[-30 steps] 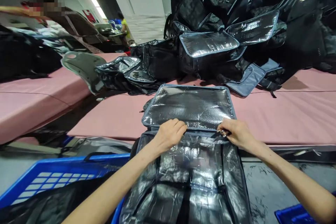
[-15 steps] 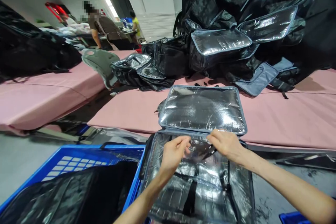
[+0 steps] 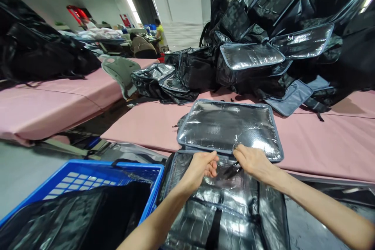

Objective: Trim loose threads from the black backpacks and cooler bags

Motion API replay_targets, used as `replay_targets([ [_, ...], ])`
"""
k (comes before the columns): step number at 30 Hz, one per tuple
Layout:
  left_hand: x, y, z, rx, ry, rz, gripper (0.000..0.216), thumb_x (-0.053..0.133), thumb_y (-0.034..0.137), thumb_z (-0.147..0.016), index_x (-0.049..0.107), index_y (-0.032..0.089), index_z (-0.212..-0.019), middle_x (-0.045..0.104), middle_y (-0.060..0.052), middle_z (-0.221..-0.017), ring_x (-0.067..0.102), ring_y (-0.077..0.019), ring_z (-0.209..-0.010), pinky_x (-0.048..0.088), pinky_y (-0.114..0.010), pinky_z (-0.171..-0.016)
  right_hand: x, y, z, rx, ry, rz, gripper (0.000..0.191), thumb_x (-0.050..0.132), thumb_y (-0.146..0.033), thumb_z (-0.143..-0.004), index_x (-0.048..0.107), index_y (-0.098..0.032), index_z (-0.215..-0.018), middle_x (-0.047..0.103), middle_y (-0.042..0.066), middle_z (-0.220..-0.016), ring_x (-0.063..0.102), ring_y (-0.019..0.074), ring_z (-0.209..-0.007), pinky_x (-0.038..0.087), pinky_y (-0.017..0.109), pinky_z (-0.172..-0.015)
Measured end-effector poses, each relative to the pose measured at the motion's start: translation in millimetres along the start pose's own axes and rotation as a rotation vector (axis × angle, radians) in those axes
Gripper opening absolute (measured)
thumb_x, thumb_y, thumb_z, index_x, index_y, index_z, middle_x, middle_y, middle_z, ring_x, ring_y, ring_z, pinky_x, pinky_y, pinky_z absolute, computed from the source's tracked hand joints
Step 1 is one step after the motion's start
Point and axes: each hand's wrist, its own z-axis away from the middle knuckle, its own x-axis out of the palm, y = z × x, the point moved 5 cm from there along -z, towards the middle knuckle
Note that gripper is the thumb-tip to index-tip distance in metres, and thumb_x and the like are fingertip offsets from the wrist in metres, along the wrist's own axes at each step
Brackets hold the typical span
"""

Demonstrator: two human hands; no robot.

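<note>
A large insulated bag (image 3: 222, 207) with a silvery foil lining lies open before me. Its foil-lined lid (image 3: 228, 125), edged in grey, is folded back onto the pink table. Over the hinge side of the bag, my right hand (image 3: 253, 162) is closed around small black thread snips (image 3: 233, 170), their blades pointing down and left. My left hand (image 3: 203, 167) is just left of the blades, thumb and fingers pinched together. Whatever is between those fingers is too small to make out. A black strap (image 3: 215, 226) lies across the lining.
At left, a blue plastic crate (image 3: 68, 170) holds a dark camouflage bag (image 3: 76, 218). Foil-lined bags (image 3: 249, 56) are piled on the pink table (image 3: 328, 136). A grey-green chair back (image 3: 118, 72) stands between tables. Farther back are a bent-over person (image 3: 143, 49) and another in yellow (image 3: 160, 33).
The view has shifted slightly. My left hand's fingers have curled in more, and the snips show more clearly below my right hand. The person in the background has bent down.
</note>
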Motion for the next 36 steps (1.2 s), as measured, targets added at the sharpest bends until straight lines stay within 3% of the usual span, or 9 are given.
replay_targets([
  [2,-0.8,1.7,5.3,-0.007,-0.005,-0.005,0.040,0.064,0.048,-0.070,0.060,0.009,-0.075,0.062,-0.004,-0.059,0.055,-0.0085,-0.041,0.039,-0.017,-0.037,-10.1,-10.9,3.7,-0.071,0.078,-0.014,0.028,0.028,-0.005,-0.088,0.054,-0.013,-0.083,0.049,0.003,-0.068,0.044,0.0118,-0.054,0.028,0.025,-0.045],
  [5,-0.7,-5.3,6.8,-0.066,0.002,0.062,0.038,0.069,0.046,-0.065,0.061,0.009,-0.073,0.066,-0.009,-0.071,0.059,-0.0106,-0.048,0.041,-0.018,-0.040,-8.9,-22.8,11.4,-0.104,0.091,-0.021,0.029,0.028,-0.005,-0.088,0.056,-0.013,-0.082,0.049,0.002,-0.065,0.044,0.0117,-0.053,0.032,0.026,-0.047],
  [9,1.3,-20.6,-9.6,0.056,0.070,0.161,0.034,0.074,0.040,-0.059,0.057,0.010,-0.058,0.060,-0.004,-0.057,0.052,-0.0074,-0.043,0.036,-0.017,-0.040,4.6,-19.2,20.0,-0.080,0.068,-0.017,0.029,0.031,-0.006,-0.087,0.058,-0.013,-0.083,0.053,0.003,-0.066,0.047,0.0114,-0.054,0.033,0.025,-0.049],
  [12,4.1,-31.0,-22.9,0.206,0.098,0.172,0.035,0.071,0.042,-0.060,0.056,0.011,-0.053,0.055,0.000,-0.050,0.048,-0.0059,-0.042,0.033,-0.018,-0.042,7.4,4.0,20.6,0.062,-0.026,-0.157,0.022,0.037,-0.009,-0.087,0.058,-0.016,-0.087,0.058,0.003,-0.073,0.051,0.0112,-0.056,0.031,0.023,-0.046],
  [14,5.5,-36.5,-27.7,0.242,0.105,0.178,0.035,0.070,0.043,-0.061,0.056,0.012,-0.053,0.054,0.000,-0.050,0.048,-0.0063,-0.044,0.034,-0.019,-0.045,4.5,23.6,18.0,0.209,-0.087,-0.289,0.014,0.048,-0.021,-0.086,0.056,-0.018,-0.097,0.061,0.002,-0.082,0.055,0.0125,-0.063,0.033,0.022,-0.049],
  [17,6.4,-38.5,-29.1,0.247,0.105,0.167,0.034,0.070,0.043,-0.062,0.057,0.012,-0.054,0.055,0.000,-0.050,0.048,-0.0069,-0.045,0.035,-0.020,-0.048,-3.1,41.3,9.5,0.309,-0.101,-0.356,0.034,0.056,-0.039,-0.082,0.051,-0.018,-0.107,0.061,0.005,-0.092,0.057,0.0174,-0.077,0.039,0.026,-0.061],
  [24,6.9,-35.9,-27.6,0.248,0.113,0.172,0.035,0.071,0.043,-0.059,0.058,0.011,-0.053,0.055,0.000,-0.049,0.048,-0.0069,-0.044,0.034,-0.019,-0.048,-1.4,35.6,-1.6,0.162,-0.120,-0.323,0.017,0.048,-0.031,-0.088,0.059,-0.018,-0.088,0.059,0.005,-0.082,0.050,0.0164,-0.073,0.036,0.028,-0.065],
  [30,5.7,-38.1,-29.8,0.264,0.114,0.162,0.034,0.070,0.043,-0.061,0.058,0.011,-0.053,0.056,-0.001,-0.048,0.049,-0.0075,-0.044,0.034,-0.020,-0.049,-3.4,49.5,11.2,0.279,-0.085,-0.451,0.017,0.052,-0.034,-0.086,0.063,-0.020,-0.086,0.061,0.004,-0.086,0.054,0.0146,-0.077,0.038,0.024,-0.064],
  [36,6.4,-39.7,-31.2,0.263,0.109,0.169,0.035,0.070,0.043,-0.061,0.058,0.011,-0.054,0.056,-0.001,-0.048,0.049,-0.0077,-0.045,0.033,-0.020,-0.048,-0.2,48.2,7.9,0.274,-0.124,-0.441,0.015,0.055,-0.032,-0.084,0.065,-0.021,-0.085,0.060,0.004,-0.087,0.055,0.0146,-0.075,0.038,0.024,-0.062],
])
